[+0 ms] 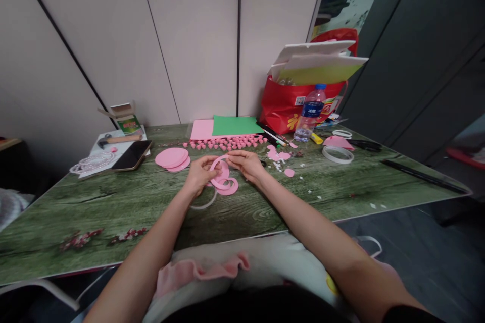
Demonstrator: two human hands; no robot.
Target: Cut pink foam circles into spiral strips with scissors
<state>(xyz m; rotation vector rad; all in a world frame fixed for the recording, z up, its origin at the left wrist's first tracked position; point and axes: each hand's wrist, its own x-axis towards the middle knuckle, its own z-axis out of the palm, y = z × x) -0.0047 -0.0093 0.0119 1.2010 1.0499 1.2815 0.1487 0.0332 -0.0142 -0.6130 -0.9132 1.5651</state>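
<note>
Between my two hands is a pink paper ring (213, 167), raised a little above the table. My left hand (200, 172) pinches its left side, and the fingertips of my right hand (244, 164) close on its upper right edge. Under it on the table lie more pink paper rings (232, 189), overlapping one another. A whitish tape strip or ring (206, 206) pokes out below my left hand. To the left sits a stack of pink paper discs (172, 157). Behind my hands, several small pink rose-like pieces (231, 142) form rows.
Pink and green sheets (238, 125) lie at the back beside a red bag (280, 103) and water bottle (310, 113). Tape roll (338, 155), paper scraps (280, 156) and a black rod (420, 176) are right; phone (132, 155), hammer (121, 139) and bead strand (92, 162) left.
</note>
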